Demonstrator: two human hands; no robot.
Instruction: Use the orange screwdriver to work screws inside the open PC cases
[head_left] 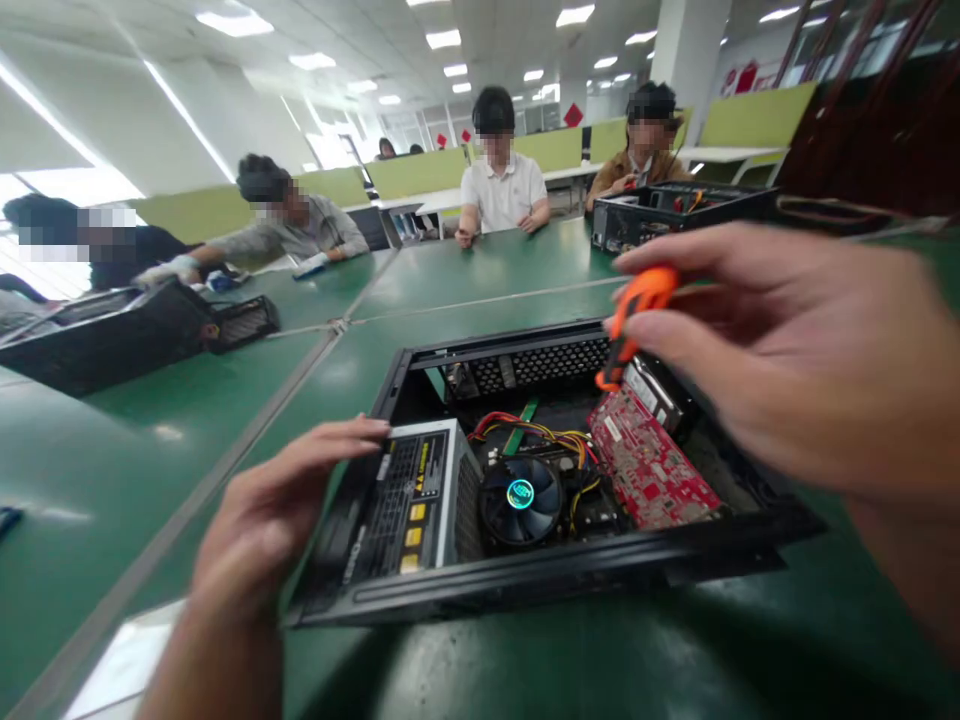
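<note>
On the green worktop (pixel 517 665) lies a black metal computer case (pixel 525 592), the unclenched left hand (pixel 274 505) at its left edge. The right hand (pixel 787 350) grips an orange-and-black tool (pixel 651 288) above it.

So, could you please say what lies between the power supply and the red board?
The head view shows a fan, coloured cables and a green strip.

An open-plan office set up like a computer workshop: lime-green partitions (pixel 765 115) and white desks (pixel 559 173) stand at the back under rows of ceiling lights (pixel 443 39), and people (pixel 504 190) are gathered around green-topped tables (pixel 480 272) bearing opened computer cases (pixel 525 583), the nearest showing its power supply (pixel 409 485), fan (pixel 521 500) and red circuit board (pixel 652 460)
</note>
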